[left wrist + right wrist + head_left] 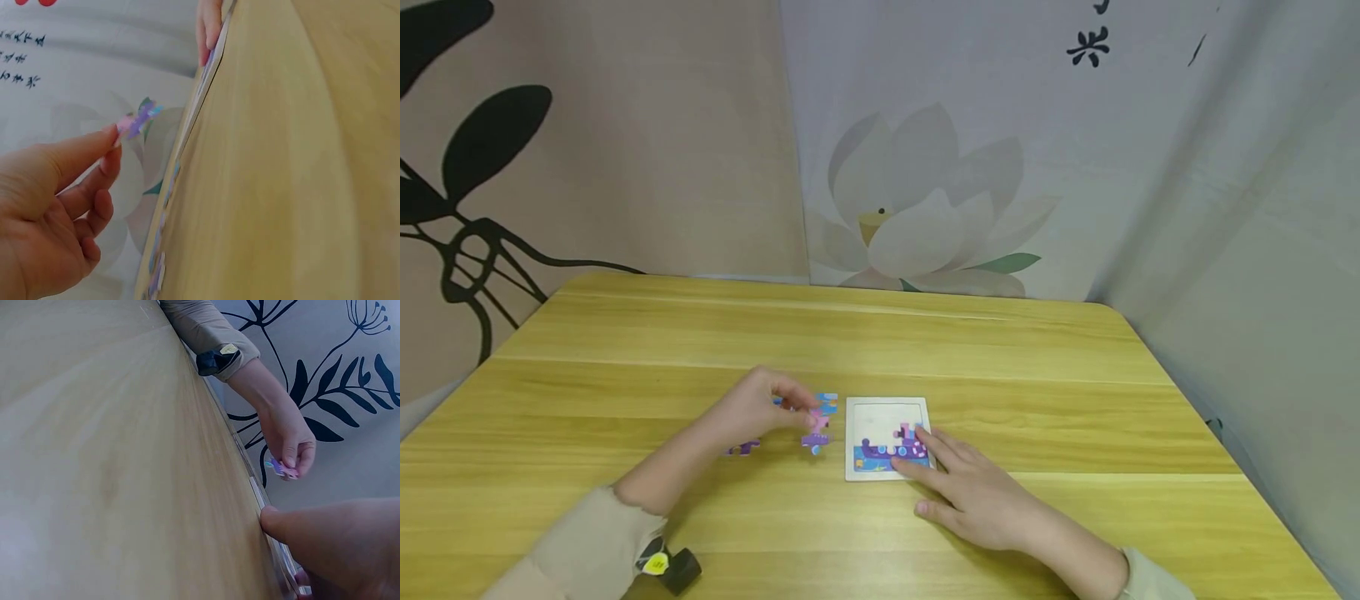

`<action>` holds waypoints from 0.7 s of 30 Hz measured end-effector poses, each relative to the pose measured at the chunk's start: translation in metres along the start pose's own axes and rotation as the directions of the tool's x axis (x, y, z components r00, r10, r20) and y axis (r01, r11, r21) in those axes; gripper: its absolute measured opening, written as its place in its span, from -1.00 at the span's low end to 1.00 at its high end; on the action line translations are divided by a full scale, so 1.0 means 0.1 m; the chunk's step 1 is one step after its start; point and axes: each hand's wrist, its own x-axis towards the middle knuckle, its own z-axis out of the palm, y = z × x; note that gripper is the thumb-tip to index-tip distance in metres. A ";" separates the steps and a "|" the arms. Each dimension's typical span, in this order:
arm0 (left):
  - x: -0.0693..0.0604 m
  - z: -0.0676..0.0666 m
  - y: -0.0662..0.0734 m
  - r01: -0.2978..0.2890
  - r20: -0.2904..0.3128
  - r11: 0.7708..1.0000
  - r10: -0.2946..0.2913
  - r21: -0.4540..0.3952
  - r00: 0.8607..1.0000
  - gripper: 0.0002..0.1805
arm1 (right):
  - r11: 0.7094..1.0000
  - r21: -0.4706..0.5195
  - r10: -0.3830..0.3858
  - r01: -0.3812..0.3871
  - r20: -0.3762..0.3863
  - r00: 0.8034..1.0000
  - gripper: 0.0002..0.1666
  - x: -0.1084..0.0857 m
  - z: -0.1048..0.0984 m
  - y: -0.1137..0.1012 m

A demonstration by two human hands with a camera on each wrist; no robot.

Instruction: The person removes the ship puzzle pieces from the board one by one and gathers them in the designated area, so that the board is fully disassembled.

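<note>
Between thumb and fingers my left hand (pixel 778 400) pinches a pink and purple jigsaw piece (pixel 139 120), lifted above the table. To its right lies a square puzzle board (pixel 887 408) with a white frame; joined blue and purple pieces fill its lower part, and the upper part shows a bare base. My right hand (pixel 973 492) rests at the board's right side, fingers spread, with fingertips on the frame and the joined pieces. Loose blue and orange pieces (pixel 827 398) lie behind the held one, partly hidden by the left hand.
A loose purple piece (pixel 745 448) lies on the wooden table (pixel 700 333), below the left wrist. A black strap device (pixel 677 569) sits on the left sleeve. Behind the table's back edge hangs a curtain (pixel 940 167) with a lotus print.
</note>
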 end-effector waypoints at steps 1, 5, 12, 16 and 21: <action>-0.02 -0.01 -0.02 0.004 0.003 1.000 -0.004 0.005 1.000 -0.83 | 1.000 -0.001 -0.002 0.002 -0.002 1.000 -0.37 0.00 0.00 0.00; -0.07 -0.07 -0.08 0.012 0.013 1.000 -0.013 0.026 1.000 -0.81 | 1.000 -0.002 -0.003 0.003 -0.004 1.000 -0.38 0.00 0.01 0.00; -0.15 -0.12 -0.15 0.051 0.008 0.998 -0.051 0.027 0.999 -0.77 | 1.000 0.008 0.001 -0.001 -0.001 1.000 -0.38 0.00 0.00 0.00; -0.16 -0.13 -0.19 0.047 0.004 0.998 -0.047 0.028 0.999 -0.80 | 1.000 0.011 0.002 -0.002 0.001 1.000 -0.38 0.00 0.00 0.00; -0.16 -0.14 -0.25 0.046 0.001 0.998 -0.046 0.050 0.999 -0.86 | 1.000 -0.001 -0.005 0.005 -0.002 1.000 -0.38 0.00 0.01 0.01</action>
